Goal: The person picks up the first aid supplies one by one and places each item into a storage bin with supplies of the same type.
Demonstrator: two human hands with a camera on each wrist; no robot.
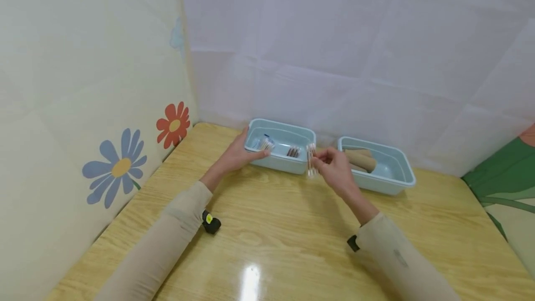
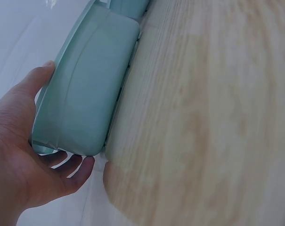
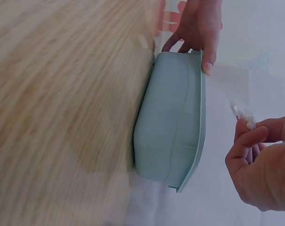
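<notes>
A small clear packet of cotton swabs [image 1: 310, 160], with brown sticks and white tips, is pinched between the thumb and fingers of my right hand [image 1: 336, 171]. It is upright at the right end of a light blue plastic bin [image 1: 277, 163]. My left hand [image 1: 237, 156] grips that bin's left end, thumb along the front rim and fingers curled around the end wall [image 2: 93, 94]. Inside lie a bundle of pale sticks in clear wrapping [image 1: 265, 143] on the left and a bundle of dark brown sticks [image 1: 293, 152] towards the right.
A second light blue bin [image 1: 386, 185] stands to the right, holding brown rolls [image 1: 362, 160] at its left end. Both bins sit near the back of the wood-grain table [image 1: 267, 226], in front of a white sheet wall [image 1: 317, 59]. A flower-printed wall [image 1: 50, 106] borders the left side.
</notes>
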